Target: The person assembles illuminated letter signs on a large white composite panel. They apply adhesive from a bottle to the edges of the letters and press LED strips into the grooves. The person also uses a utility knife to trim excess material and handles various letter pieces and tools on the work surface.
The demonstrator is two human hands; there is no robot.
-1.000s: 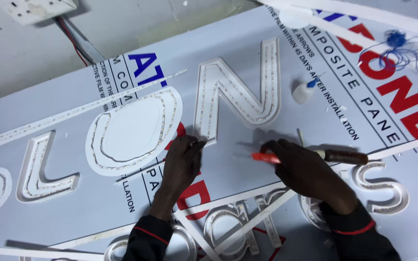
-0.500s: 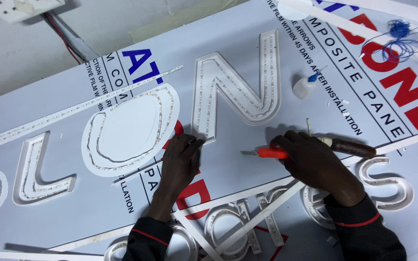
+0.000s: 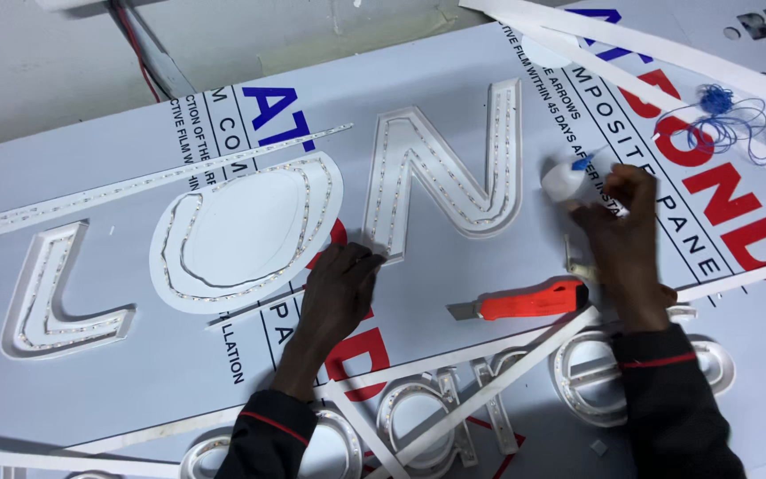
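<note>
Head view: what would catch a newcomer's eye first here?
Large white channel letters lined with light strips lie across a pale printed panel. The left hand presses by the foot of the angular letter, while the right hand reaches a small white bottle with a blue cap. An orange utility knife lies between the hands.

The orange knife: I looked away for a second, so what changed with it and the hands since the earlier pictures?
The right hand let go of the orange utility knife, which now lies on the white panel, and moved up to the small white bottle, fingers touching it. The left hand stayed pressed at the lower left foot of the N-shaped letter.
</note>
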